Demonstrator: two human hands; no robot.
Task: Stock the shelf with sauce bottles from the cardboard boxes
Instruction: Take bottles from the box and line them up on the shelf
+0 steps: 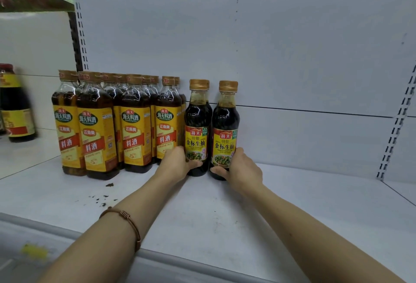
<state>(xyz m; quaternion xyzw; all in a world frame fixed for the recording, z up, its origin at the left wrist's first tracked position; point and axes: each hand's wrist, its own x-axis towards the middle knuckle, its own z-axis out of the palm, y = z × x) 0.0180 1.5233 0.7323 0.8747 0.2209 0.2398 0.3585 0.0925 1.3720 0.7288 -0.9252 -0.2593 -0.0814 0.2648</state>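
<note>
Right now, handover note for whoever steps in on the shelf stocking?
Left hand: fingers wrapped on the base of the left soy sauce bottle.
Right hand: gripping the base of the right soy sauce bottle.
Both stand upright on the shelf, beside the cooking wine bottles; at least one more soy bottle sits behind.
Done: wine block placed, soy rows started.
Left: release, fill the bare shelf to the right. Boxes not in view.

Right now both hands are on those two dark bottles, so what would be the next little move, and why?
Probably let go and draw both hands back. The left hand and right hand grip the bases of two soy sauce bottles that already stand upright on the shelf, beside the cooking wine bottles.
</note>
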